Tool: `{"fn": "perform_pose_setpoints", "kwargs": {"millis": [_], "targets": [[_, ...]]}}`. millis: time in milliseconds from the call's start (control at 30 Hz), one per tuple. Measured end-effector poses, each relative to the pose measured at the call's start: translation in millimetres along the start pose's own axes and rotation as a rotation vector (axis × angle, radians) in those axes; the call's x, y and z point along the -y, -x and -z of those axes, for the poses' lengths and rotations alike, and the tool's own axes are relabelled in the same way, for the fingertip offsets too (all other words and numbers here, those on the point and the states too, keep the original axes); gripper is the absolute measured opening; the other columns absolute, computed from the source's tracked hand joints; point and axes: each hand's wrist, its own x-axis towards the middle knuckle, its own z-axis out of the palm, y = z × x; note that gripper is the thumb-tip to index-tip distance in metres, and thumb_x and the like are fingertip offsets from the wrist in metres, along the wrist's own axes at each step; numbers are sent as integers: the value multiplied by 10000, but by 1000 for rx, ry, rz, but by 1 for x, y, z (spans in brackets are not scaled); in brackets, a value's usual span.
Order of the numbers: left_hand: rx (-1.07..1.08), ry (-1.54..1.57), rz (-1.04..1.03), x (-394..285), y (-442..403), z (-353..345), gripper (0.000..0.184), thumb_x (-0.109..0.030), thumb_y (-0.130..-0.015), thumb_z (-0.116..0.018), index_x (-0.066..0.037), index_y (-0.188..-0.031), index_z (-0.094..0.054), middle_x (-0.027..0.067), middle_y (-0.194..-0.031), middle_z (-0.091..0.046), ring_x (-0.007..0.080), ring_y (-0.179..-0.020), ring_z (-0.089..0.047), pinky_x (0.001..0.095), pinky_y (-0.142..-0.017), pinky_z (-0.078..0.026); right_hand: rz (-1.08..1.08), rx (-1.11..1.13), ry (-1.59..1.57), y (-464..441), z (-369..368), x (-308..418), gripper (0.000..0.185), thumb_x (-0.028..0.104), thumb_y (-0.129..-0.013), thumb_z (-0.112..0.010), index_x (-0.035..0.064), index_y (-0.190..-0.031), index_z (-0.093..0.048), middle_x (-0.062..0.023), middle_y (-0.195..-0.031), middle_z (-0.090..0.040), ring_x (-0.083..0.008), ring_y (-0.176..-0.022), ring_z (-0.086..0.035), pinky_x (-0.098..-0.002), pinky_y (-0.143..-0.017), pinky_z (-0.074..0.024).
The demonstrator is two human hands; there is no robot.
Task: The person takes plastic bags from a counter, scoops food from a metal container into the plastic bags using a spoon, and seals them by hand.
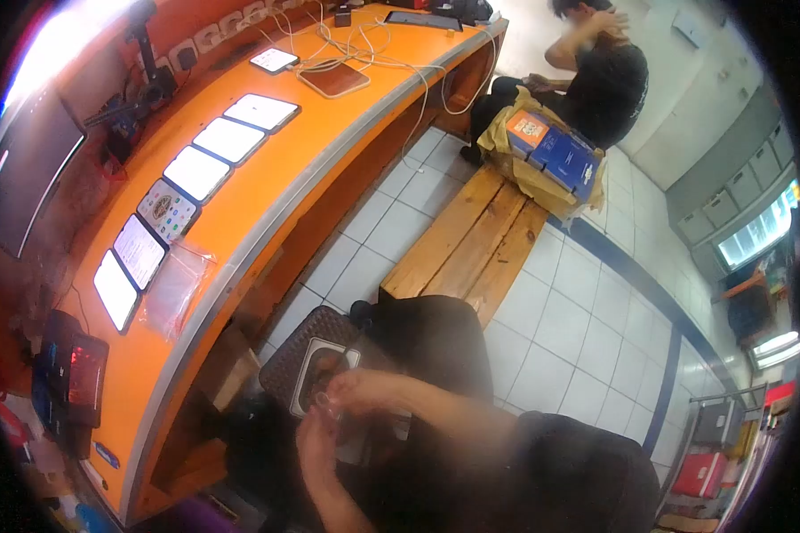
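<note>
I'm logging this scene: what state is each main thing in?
Left hand, curled
Right hand, curled
White-rimmed case, open or shut unclear
Six phones in row, screens lit
Small phone, lit
Tablet, looks dark
Monitor, looks dark
Cables, loosely tangled
Brown carton, open, boxes inside
Plastic bag, lying flat

An orange counter [289, 169] with a grey-trimmed front edge bears most of the things. Along its middle, six smartphones [197, 172] form a slanting row; the fourth from the far end shows app icons. A clear plastic sleeve [176, 289] lies between the row's near end and the front edge. Towards the far end are a seventh phone [274, 59], a brown rectangular panel [333, 79] and tangled white cables [364, 55], some hanging over the front edge; a dark tablet [424, 19] lies near the far end. On the tiled floor [587, 346] stands a wooden bench [471, 240], an open carton [507, 124] at its far end.
</note>
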Motion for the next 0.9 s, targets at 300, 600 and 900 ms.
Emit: {"fn": "perform_pose_setpoints", "kwargs": {"millis": [300, 600, 900], "targets": [[22, 117, 215, -3, 5, 11, 202, -321, -950, -571, -126, -985, -606, -14, -822, -608, 134, -679, -509, 292, -603, -385, -41, 61, 84, -1, -10, -6, 91, 224, -896, -664, 162, -921, -603, 70, -855, -621, -26, -594, -444, -175, -491, -305], [108, 344, 361, -11, 10, 8, 211, -323, -940, -577, -117, -977, -598, -1, -820, -607, 145, -667, -509, 294, -607, -384, -4, 136, 7, 3, -13, -5, 92, 193, -905, -656, 135, -937, -594, 46, -870, -637, -22, -545, -419, -167, -448, -268], [178, 315, 9, -9, 19, 5, 127, -148, -951, -559, -61, -1038, -589, 28, -885, -634, 96, -687, -560, 223, -561, -424, -31, 0, -13, 11, -19, -3, 144, 173, -893, -669, 89, -1003, -628, 37, -853, -634, -10, -533, -409, -162, -440, -272]]}}
